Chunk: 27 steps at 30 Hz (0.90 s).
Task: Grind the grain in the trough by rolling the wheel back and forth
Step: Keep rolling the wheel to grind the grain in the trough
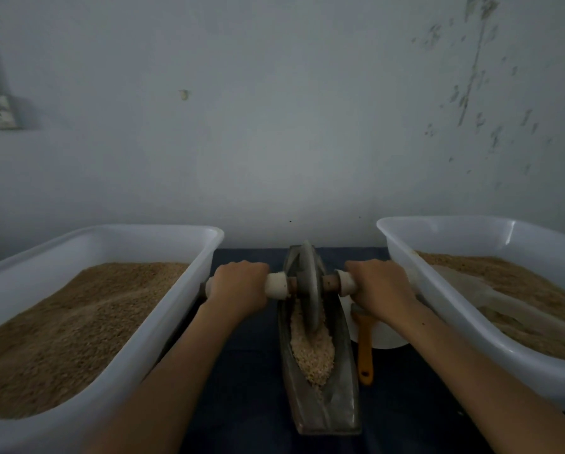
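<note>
Gripping the pale cylindrical handles of the axle, we have our left hand and right hand curled round them, one on each side of the grey metal disc wheel. That wheel stands upright on edge in the far half of the long, dark, boat-shaped metal trough, which lies lengthwise across the middle of the dark blue table surface. Pale crushed grain fills the trough's near half, touching the wheel's lower rim. Along the left edge sits a white plastic tub heaped with brown grain; a second white plastic tub holding grain sits along the right edge. Just beside the trough's right wall lies an orange-handled brush, partly over a white round dish.
</note>
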Tool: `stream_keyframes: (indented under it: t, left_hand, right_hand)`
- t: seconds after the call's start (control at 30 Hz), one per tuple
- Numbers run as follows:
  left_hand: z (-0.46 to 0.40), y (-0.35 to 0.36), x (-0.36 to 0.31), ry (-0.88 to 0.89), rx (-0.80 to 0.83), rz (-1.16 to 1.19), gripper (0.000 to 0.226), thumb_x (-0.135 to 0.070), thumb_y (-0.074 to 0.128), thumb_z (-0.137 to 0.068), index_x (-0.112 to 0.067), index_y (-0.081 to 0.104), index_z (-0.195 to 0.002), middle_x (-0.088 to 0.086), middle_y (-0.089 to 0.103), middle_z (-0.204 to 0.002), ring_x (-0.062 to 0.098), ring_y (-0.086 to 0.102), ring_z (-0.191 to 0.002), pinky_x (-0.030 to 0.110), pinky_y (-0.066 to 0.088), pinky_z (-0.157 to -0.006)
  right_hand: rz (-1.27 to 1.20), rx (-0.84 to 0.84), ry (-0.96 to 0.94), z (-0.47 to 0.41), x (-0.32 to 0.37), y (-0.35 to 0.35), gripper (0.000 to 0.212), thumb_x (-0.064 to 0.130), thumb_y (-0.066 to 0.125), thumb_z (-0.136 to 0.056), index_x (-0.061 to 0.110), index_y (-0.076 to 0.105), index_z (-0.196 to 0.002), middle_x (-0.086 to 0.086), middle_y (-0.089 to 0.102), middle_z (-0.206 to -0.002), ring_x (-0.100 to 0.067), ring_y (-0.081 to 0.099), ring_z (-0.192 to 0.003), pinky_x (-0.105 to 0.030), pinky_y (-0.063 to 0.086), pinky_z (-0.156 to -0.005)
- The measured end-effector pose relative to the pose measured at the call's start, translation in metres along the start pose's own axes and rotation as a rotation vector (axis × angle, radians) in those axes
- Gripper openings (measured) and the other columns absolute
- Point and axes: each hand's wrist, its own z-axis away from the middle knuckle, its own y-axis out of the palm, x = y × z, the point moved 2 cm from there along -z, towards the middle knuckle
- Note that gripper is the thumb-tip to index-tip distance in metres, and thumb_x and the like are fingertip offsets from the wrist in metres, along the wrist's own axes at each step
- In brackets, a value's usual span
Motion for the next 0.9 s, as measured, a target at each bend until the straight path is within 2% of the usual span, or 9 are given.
stream_keyframes:
  t: [0.1, 0.23, 0.37, 0.43, 0.5, 0.6, 0.7, 0.8, 0.9]
  left_hand:
    - [-0.001, -0.001, 0.001, 0.016, 0.119, -0.004, 0.032, -0.031, 0.063, -0.083, -0.018, 0.057, -0.112, 0.004, 0.063, -0.107, 0.021, 0.060, -0.096, 0.032, 0.046, -0.079]
    - [0.000, -0.002, 0.005, 0.018, 0.375, 0.094, 0.043, -0.033, 0.070, -0.079, -0.014, 0.056, -0.115, 0.004, 0.062, -0.103, 0.020, 0.060, -0.093, 0.034, 0.049, -0.084]
    - [-0.001, 0.000, 0.009, 0.011, 0.508, 0.225, 0.037, -0.026, 0.071, -0.079, -0.012, 0.060, -0.111, -0.001, 0.061, -0.084, 0.013, 0.060, -0.073, 0.028, 0.047, -0.070]
    - [-0.003, 0.001, 0.009, 0.011, 0.483, 0.207, 0.037, -0.027, 0.071, -0.079, -0.012, 0.060, -0.111, -0.003, 0.059, -0.082, 0.013, 0.058, -0.074, 0.028, 0.046, -0.070]
    - [-0.005, 0.001, 0.008, 0.010, 0.397, 0.135, 0.040, -0.033, 0.071, -0.079, -0.016, 0.059, -0.112, 0.000, 0.060, -0.092, 0.015, 0.057, -0.082, 0.030, 0.045, -0.075]
    - [-0.005, 0.001, 0.003, 0.015, 0.141, 0.013, 0.034, -0.035, 0.067, -0.080, -0.020, 0.058, -0.109, 0.003, 0.064, -0.104, 0.020, 0.061, -0.093, 0.032, 0.043, -0.075]
    - [-0.002, 0.001, -0.001, -0.001, -0.071, -0.027, 0.022, -0.031, 0.058, -0.087, -0.019, 0.052, -0.105, 0.003, 0.063, -0.103, 0.022, 0.061, -0.093, 0.032, 0.043, -0.073]
    - [0.000, 0.004, -0.002, -0.020, -0.121, -0.034, 0.022, -0.029, 0.055, -0.090, -0.018, 0.048, -0.108, 0.003, 0.062, -0.104, 0.022, 0.061, -0.092, 0.033, 0.046, -0.075]
    - [0.000, 0.007, 0.001, -0.034, -0.074, -0.023, 0.023, -0.029, 0.057, -0.089, -0.018, 0.051, -0.109, 0.003, 0.063, -0.106, 0.022, 0.061, -0.094, 0.032, 0.046, -0.077]
  right_hand:
    - [0.002, 0.200, -0.009, -0.004, -0.001, -0.007, 0.013, 0.025, 0.064, -0.082, 0.027, 0.052, -0.088, 0.003, 0.064, -0.093, -0.016, 0.059, -0.084, -0.028, 0.040, -0.069]
    - [-0.001, 0.478, -0.030, -0.003, 0.000, -0.019, 0.016, 0.027, 0.069, -0.080, 0.022, 0.055, -0.086, 0.003, 0.058, -0.080, -0.013, 0.058, -0.076, -0.027, 0.046, -0.066]
    - [-0.014, 0.561, -0.014, -0.001, 0.001, -0.024, 0.023, 0.026, 0.071, -0.079, 0.018, 0.063, -0.098, 0.000, 0.064, -0.089, -0.015, 0.063, -0.083, -0.030, 0.054, -0.076]
    - [-0.018, 0.543, -0.009, -0.002, 0.001, -0.021, 0.023, 0.027, 0.071, -0.079, 0.018, 0.064, -0.099, -0.001, 0.065, -0.091, -0.016, 0.064, -0.084, -0.031, 0.054, -0.078]
    - [-0.019, 0.481, -0.003, -0.004, 0.000, -0.018, 0.018, 0.026, 0.069, -0.079, 0.019, 0.063, -0.095, 0.000, 0.065, -0.091, -0.016, 0.063, -0.084, -0.031, 0.053, -0.076]
    - [-0.018, 0.283, 0.013, -0.004, -0.002, -0.010, 0.010, 0.023, 0.065, -0.081, 0.023, 0.056, -0.086, 0.001, 0.065, -0.092, -0.015, 0.058, -0.078, -0.028, 0.043, -0.068]
    - [-0.026, 0.084, 0.044, -0.002, -0.001, -0.002, 0.015, 0.022, 0.060, -0.085, 0.027, 0.047, -0.083, 0.003, 0.065, -0.094, -0.017, 0.061, -0.085, -0.027, 0.036, -0.069]
    - [0.005, -0.032, 0.038, 0.001, 0.002, 0.002, 0.023, 0.024, 0.063, -0.083, 0.028, 0.041, -0.084, 0.004, 0.064, -0.094, -0.018, 0.061, -0.090, -0.028, 0.032, -0.072]
    - [0.027, 0.033, 0.038, -0.001, 0.005, -0.003, 0.024, 0.023, 0.066, -0.081, 0.028, 0.042, -0.084, 0.003, 0.064, -0.096, -0.018, 0.061, -0.092, -0.029, 0.035, -0.075]
